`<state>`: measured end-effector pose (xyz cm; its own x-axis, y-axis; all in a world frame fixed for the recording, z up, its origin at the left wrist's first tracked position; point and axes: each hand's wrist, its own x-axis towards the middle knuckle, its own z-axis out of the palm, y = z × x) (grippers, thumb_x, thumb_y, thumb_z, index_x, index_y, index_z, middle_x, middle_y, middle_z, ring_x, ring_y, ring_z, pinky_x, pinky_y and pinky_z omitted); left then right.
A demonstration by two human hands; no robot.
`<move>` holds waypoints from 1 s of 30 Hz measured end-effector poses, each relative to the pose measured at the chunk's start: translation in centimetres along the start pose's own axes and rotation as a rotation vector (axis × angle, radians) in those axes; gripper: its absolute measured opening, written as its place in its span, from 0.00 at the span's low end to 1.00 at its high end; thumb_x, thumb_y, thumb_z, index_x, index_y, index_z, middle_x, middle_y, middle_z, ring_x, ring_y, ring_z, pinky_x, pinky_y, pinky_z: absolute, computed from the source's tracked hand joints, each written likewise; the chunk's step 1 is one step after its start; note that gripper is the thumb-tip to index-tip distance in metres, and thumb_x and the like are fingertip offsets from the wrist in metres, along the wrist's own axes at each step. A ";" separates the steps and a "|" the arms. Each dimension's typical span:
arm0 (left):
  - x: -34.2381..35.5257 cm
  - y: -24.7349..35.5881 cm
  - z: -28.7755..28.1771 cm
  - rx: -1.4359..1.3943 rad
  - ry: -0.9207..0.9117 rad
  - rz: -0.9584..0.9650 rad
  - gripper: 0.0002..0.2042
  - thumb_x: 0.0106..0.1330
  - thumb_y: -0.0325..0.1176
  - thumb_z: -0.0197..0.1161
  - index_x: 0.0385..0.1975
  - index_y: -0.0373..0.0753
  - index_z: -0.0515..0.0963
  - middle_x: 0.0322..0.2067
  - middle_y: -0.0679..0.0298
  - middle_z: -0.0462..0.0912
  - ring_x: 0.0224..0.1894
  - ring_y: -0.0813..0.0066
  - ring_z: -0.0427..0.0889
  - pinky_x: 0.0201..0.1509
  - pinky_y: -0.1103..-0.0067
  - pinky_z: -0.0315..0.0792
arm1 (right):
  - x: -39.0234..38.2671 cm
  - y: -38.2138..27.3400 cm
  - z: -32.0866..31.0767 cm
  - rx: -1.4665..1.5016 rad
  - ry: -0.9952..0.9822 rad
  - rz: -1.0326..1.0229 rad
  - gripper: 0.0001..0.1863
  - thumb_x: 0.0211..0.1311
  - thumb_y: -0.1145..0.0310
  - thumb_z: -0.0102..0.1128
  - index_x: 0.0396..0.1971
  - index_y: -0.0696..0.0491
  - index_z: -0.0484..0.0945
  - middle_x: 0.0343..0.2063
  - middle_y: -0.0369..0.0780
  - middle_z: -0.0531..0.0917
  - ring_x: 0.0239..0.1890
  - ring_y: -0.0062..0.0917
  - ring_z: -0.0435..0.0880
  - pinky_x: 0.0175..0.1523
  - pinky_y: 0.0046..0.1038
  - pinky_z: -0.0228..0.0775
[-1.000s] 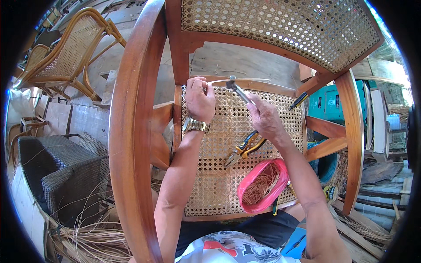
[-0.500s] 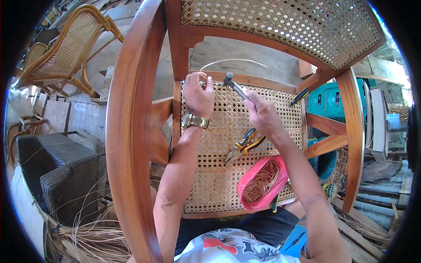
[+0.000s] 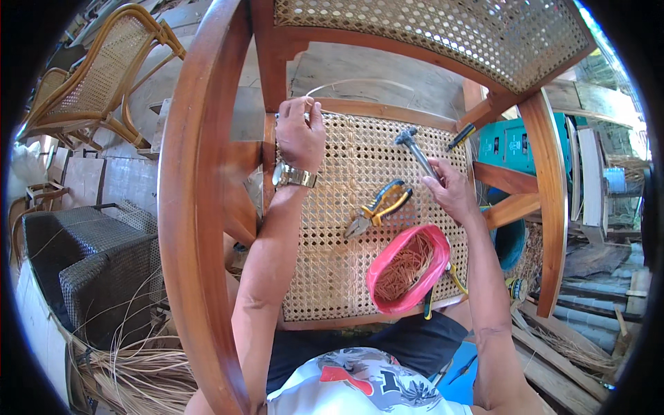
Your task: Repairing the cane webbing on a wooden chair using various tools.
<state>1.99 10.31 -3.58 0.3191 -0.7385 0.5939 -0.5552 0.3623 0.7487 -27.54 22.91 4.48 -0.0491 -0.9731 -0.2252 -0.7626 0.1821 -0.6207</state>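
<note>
At the far left corner of a woven cane chair seat, my left hand is closed on a pale, thin cane strip. The strip arcs to the right beyond the seat's wooden edge. My right hand grips a hammer by its handle, its head pointing far left above the seat's right half. Between my arms, yellow-and-black pliers lie on the weave. Nearer me sits an open pink bag filled with short, thin brown sticks.
A black-and-yellow handled tool rests by the seat's far right corner. The chair's wooden frame rises close on my left, and its cane back stands ahead. Loose cane strands lie at lower left. A green crate stands right.
My right hand has drawn the hammer rightward, away from my left hand. My left hand stays at the corner with the cane strip. The whole view has shifted slightly.
</note>
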 end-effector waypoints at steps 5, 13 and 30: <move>0.4 -0.3 -0.2 0.080 0.014 0.049 0.06 0.65 0.33 0.71 0.35 0.38 0.83 0.34 0.58 0.83 0.36 0.62 0.82 0.37 0.70 0.78 | -1.7 1.6 0.0 -0.247 0.142 -0.034 0.21 0.66 0.66 0.64 0.58 0.54 0.76 0.44 0.53 0.85 0.46 0.47 0.85 0.54 0.43 0.75; 0.4 -1.1 -0.5 -0.067 0.052 -0.036 0.13 0.63 0.38 0.73 0.38 0.35 0.82 0.32 0.61 0.84 0.32 0.70 0.82 0.39 0.76 0.78 | -11.5 -1.3 -2.5 0.196 0.317 -0.023 0.13 0.65 0.72 0.63 0.48 0.57 0.82 0.39 0.48 0.86 0.42 0.45 0.86 0.48 0.39 0.78; -0.6 1.3 -0.3 -0.075 -0.173 -0.101 0.16 0.71 0.34 0.66 0.56 0.36 0.79 0.59 0.50 0.81 0.38 0.70 0.85 0.36 0.77 0.79 | -16.6 -3.7 5.8 -0.517 0.025 -0.329 0.11 0.61 0.67 0.66 0.42 0.51 0.78 0.35 0.40 0.77 0.42 0.38 0.77 0.48 0.42 0.67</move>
<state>1.27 11.41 -2.88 0.2300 -0.8574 0.4605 -0.4666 0.3181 0.8253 -20.17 39.20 6.18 0.2320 -0.9707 -0.0623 -0.9541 -0.2146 -0.2087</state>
